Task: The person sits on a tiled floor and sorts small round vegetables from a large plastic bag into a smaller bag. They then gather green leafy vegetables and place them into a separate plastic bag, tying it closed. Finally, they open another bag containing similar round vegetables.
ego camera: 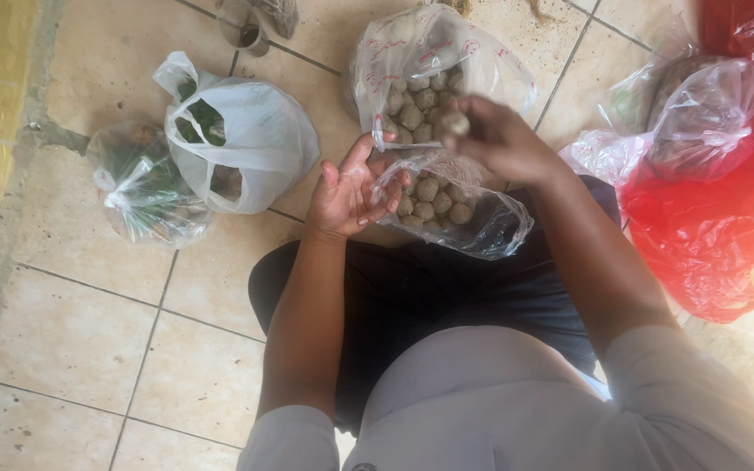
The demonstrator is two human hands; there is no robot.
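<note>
Left hand (348,194) palm up, fingers spread and loosely curled, fingertips hooked on the rim of a small clear bag (464,214) and propping its mouth wide. Inside that bag, just right of the left fingertips, a heap of round grey-brown balls (432,201). Right hand (503,139) raised above and slightly beyond the small bag, fingers pinched together around a single ball (455,123), blurred. Hands apart, the small bag's mouth between them.

Just beyond both hands, a larger clear bag (434,70) with red print, open, filled with more of the same balls (416,100). Left of the left hand, near but not touching, a white plastic bag (250,139) with handles up and dark greens showing at its mouth. Further left again, a knotted clear bag of greens (146,187). Right of the right forearm, red plastic bags (717,227) piled together, with another clear bag (700,113) resting on top. Everything set on a tiled floor (80,340), dark trousers below the small bag.
</note>
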